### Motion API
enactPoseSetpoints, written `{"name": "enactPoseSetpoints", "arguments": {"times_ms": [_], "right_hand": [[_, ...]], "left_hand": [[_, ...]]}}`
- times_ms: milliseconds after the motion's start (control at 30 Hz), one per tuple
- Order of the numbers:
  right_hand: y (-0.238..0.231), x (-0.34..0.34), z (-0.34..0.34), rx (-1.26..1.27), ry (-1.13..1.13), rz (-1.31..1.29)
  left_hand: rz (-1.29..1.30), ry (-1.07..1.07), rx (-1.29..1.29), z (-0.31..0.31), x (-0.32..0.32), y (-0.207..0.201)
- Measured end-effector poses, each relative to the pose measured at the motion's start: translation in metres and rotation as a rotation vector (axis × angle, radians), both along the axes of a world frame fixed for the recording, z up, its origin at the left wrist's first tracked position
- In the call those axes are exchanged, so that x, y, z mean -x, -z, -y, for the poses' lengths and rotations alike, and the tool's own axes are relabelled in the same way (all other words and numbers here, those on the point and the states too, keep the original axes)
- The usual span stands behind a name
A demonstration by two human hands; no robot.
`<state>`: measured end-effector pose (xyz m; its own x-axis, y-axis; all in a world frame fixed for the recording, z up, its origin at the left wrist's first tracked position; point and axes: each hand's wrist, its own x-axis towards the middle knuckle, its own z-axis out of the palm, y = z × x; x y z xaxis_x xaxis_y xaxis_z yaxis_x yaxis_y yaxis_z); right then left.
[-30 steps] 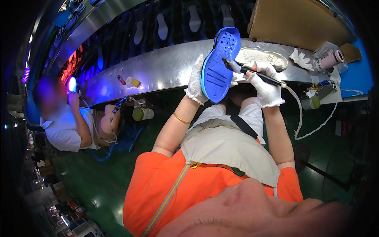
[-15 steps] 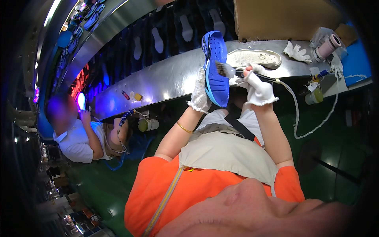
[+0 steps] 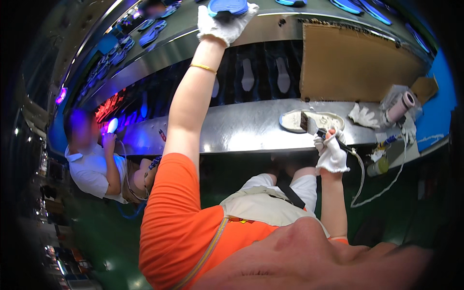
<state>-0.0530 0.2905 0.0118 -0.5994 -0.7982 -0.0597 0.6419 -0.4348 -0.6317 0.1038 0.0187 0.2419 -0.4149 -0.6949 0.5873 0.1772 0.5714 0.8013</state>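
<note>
My left hand (image 3: 221, 29), in a white knitted glove, is stretched far forward at the upper belt. It grips the near end of a blue shoe sole (image 3: 227, 7); the rest of that sole is cut off by the picture's top edge. Above the metal bench, my right hand (image 3: 332, 153) wears a white glove with bare fingertips showing. Its fingers are closed round a flat bristle brush (image 3: 310, 124) with a black handle and a pale hose at the end. Under the brush lies a white, sole-shaped tray (image 3: 292, 121) with whitish residue in it.
Blue soles (image 3: 347, 6) lie along the upper belt. A cardboard sheet (image 3: 357, 63) stands behind the metal bench (image 3: 232, 128). Spare gloves (image 3: 363, 116) and a pink cylinder (image 3: 400, 107) are at right. A co-worker (image 3: 92, 164) sits at left, holding a glowing sole.
My left hand has carried the blue sole from over the bench forward to the upper belt. The brush has left the sole and is now above the white tray.
</note>
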Motion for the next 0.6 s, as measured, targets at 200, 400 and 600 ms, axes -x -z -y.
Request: {"name": "enactPoseSetpoints", "arguments": {"times_ms": [200, 400, 600], "right_hand": [[0.003, 0.005, 0.004, -0.008, 0.008, -0.174], [0.003, -0.007, 0.025, -0.014, -0.038, -0.12], [0.01, -0.013, 0.034, -0.056, -0.085, -0.16]], "left_hand": [[0.291, -0.209, 0.32, 0.076, -0.008, 0.036], [0.597, -0.919, 1.218, 0.149, -0.115, 0.012], [1.036, -1.467, 0.314, 0.196, -0.196, 0.011]]}}
